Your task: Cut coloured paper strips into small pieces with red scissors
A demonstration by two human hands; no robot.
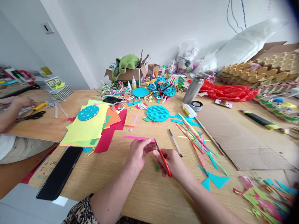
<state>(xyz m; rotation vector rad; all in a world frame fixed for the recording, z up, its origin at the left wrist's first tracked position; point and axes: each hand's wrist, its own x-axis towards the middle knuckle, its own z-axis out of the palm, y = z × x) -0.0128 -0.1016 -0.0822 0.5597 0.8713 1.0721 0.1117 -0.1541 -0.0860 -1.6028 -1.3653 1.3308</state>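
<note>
My left hand (140, 152) pinches a long pink paper strip (133, 137), which points out to the left over the wooden table (109, 174). In my right hand (171, 161) are scissors with red handles (166, 163). Their blades meet the strip's right end, close to my left fingertips. Whether the blades are fully closed is too small to tell. Beyond my hands lies a blue textured oval (157, 113), with another pink strip (134, 123) to its left. A pen (175, 142) rests just right of the scissors.
Coloured paper sheets (84, 130) and a black phone (59, 173) lie at left. Loose paper strips (198, 146), cardboard (238, 140) and a metal bottle (193, 90) are on the right. Craft pieces and glue bottles stand behind. Another person's hand (23, 102) is at far left.
</note>
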